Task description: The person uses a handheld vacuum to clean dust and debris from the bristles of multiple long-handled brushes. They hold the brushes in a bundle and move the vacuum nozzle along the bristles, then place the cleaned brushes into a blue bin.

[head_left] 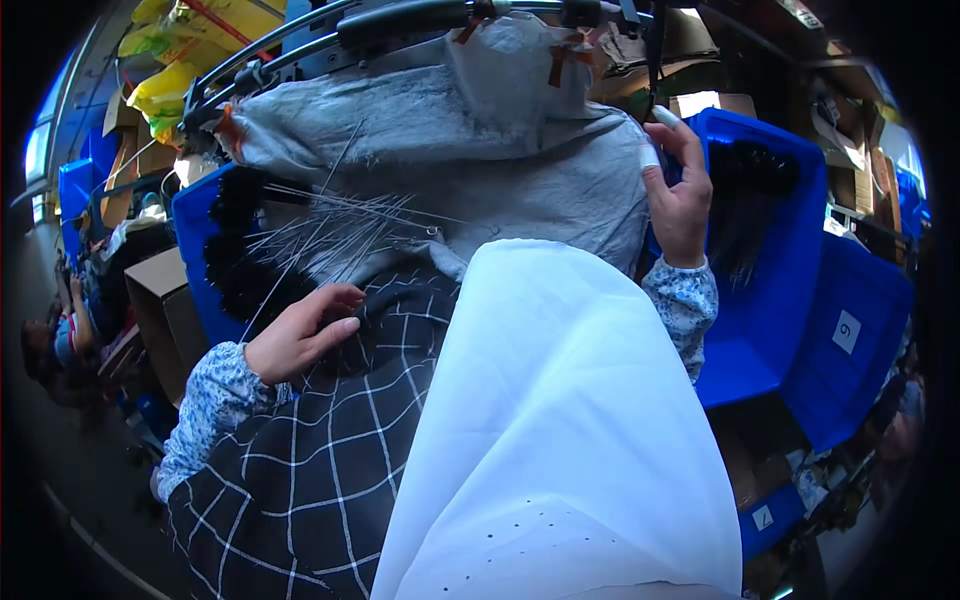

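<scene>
My left hand point(305, 335) is over the lap, above the black-and-white checked apron point(330, 440). Its fingers curl loosely, thumb apart from them, with nothing visible between. Just beyond it, thin metal wires point(345, 232) lie in a loose pile on a grey cloth point(400, 150). Beside the cloth's right edge my right hand point(682, 190) is raised. White coverings wrap its thumb and index fingertips, which stand apart with no held thing visible. Black bristle bundles point(235, 255) fill part of the left blue bin point(190, 215).
At the right, another blue bin point(760, 340) holds dark bristles point(755, 170). A metal bar with a black sleeve point(400, 22) crosses the far side. A cardboard box point(165, 310) stands at left, near another person point(75, 325). White fabric point(560, 420) blocks the lower middle.
</scene>
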A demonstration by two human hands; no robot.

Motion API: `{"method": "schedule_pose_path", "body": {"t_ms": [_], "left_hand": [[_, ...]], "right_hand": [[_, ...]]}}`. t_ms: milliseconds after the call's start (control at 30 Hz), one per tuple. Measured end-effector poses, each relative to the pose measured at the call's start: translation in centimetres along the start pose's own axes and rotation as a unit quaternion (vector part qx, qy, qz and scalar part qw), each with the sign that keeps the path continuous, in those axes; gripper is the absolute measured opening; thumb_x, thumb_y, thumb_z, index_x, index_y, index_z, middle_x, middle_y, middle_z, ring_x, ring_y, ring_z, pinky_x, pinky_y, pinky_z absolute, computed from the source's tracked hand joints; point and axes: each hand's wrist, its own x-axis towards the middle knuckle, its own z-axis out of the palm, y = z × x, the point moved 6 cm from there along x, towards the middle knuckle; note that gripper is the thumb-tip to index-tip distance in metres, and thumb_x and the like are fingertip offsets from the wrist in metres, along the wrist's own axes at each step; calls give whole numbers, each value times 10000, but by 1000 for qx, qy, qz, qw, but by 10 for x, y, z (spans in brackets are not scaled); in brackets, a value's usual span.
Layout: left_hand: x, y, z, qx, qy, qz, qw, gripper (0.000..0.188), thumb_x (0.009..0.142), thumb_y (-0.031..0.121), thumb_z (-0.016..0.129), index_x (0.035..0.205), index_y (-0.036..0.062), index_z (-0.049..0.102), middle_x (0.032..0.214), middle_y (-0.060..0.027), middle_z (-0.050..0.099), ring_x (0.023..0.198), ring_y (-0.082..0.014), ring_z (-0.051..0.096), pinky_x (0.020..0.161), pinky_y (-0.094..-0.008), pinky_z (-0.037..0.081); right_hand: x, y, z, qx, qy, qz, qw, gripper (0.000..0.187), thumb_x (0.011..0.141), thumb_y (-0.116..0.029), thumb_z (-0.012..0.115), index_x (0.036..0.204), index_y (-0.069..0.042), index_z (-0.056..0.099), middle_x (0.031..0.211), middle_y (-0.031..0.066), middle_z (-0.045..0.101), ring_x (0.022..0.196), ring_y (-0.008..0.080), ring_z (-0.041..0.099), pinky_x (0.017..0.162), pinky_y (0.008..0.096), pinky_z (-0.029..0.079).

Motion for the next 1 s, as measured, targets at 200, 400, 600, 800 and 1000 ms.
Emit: {"method": "schedule_pose_path", "body": {"t_ms": [200, 400, 600, 800, 1000], "left_hand": [[-22, -81, 45, -397, 89, -25, 913, 405, 867, 301, 453, 1174, 46, 386, 1111, -130, 468, 1060, -213, 448, 920, -321, 357], [-22, -93, 30, -262, 68, 29, 962, 386, 863, 268, 461, 1143, 6, 420, 1113, -149, 474, 1049, -220, 453, 924, -327, 345], [-28, -99, 28, -233, 40, 75, 969, 339, 872, 265, 448, 1108, 22, 438, 1065, -133, 488, 1018, -204, 466, 891, -319, 370], [-119, -69, 23, -77, 0, 131, 988, 307, 884, 244, 416, 1075, 7, 456, 1006, -157, 520, 945, -229, 522, 803, -330, 427], [-55, -101, 48, -482, 23, 108, 869, 412, 894, 247, 396, 1220, 7, 319, 1148, -140, 442, 1073, -187, 442, 922, -286, 352]], "right_hand": [[-28, -153, 233, -17, -319, -304, 898, 429, 730, -135, 603, 1118, -11, 465, 1027, 126, 534, 966, 258, 506, 858, 341, 399], [-73, -215, 338, -57, -357, -463, 809, 422, 757, -103, 569, 1164, -80, 457, 1164, 123, 449, 1128, 265, 377, 960, 400, 285], [-131, -228, 370, -121, -397, -596, 688, 340, 765, -141, 575, 1099, -108, 525, 892, 84, 575, 930, 216, 515, 875, 353, 382], [-46, -204, 311, -201, -247, -472, 822, 356, 738, -64, 552, 1091, -95, 517, 762, 37, 572, 708, 159, 574, 667, 294, 469], [-41, -153, 331, -163, -272, -394, 863, 299, 766, -102, 520, 1060, -43, 524, 925, 118, 593, 915, 275, 530, 880, 357, 389]]}}
